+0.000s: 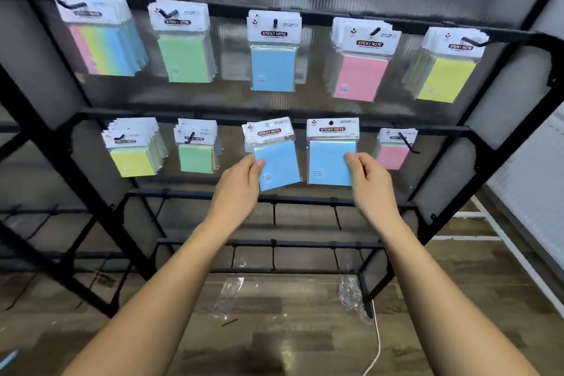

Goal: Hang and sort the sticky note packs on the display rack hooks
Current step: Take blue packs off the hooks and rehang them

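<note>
My left hand [241,181] pinches the lower left edge of a tilted blue sticky note pack [276,156] in front of the lower rail of the black display rack [274,117]. My right hand [366,175] pinches the right side of a second blue pack [331,156], which hangs on a hook [330,123] of that rail. The lower rail also carries yellow packs [132,149], green packs [197,151] and pink packs [393,151]. On the upper rail hang multicolour [103,40], green [183,46], blue [273,55], pink [361,64] and yellow [447,67] packs.
Two lower rails [274,198] with bare hooks run below my hands. Crumpled clear plastic wrappers [229,296] [351,296] and a white cable [377,345] lie on the wooden floor. A corrugated translucent panel backs the rack.
</note>
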Motion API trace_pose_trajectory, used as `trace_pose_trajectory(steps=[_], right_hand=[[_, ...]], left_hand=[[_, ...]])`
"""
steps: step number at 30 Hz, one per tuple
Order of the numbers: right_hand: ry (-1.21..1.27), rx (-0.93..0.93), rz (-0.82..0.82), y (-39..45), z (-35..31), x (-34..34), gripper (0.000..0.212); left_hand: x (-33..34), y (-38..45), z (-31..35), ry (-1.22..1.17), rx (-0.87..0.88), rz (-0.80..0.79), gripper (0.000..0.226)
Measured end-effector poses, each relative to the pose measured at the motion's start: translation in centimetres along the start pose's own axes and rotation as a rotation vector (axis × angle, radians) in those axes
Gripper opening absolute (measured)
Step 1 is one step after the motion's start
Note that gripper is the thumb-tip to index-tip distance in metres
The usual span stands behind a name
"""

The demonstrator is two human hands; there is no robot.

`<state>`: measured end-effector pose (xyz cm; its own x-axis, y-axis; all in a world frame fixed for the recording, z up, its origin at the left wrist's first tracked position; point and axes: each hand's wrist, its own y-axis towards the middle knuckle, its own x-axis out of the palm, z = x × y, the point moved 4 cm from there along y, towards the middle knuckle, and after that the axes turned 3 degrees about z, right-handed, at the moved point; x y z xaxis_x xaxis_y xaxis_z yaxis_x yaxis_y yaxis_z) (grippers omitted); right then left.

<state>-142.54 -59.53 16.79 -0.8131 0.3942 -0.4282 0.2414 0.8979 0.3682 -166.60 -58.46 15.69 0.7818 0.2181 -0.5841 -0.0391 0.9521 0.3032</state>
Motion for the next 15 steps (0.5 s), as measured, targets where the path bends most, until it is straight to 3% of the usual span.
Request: trace_pose_trajectory(steps=[15], right_hand=[[0.127, -0.052, 0.109, 3.4, -11.1, 7.0, 0.041]], left_hand=[[-8.1, 3.3, -2.9, -0.080, 0.022, 0.032, 0.038]])
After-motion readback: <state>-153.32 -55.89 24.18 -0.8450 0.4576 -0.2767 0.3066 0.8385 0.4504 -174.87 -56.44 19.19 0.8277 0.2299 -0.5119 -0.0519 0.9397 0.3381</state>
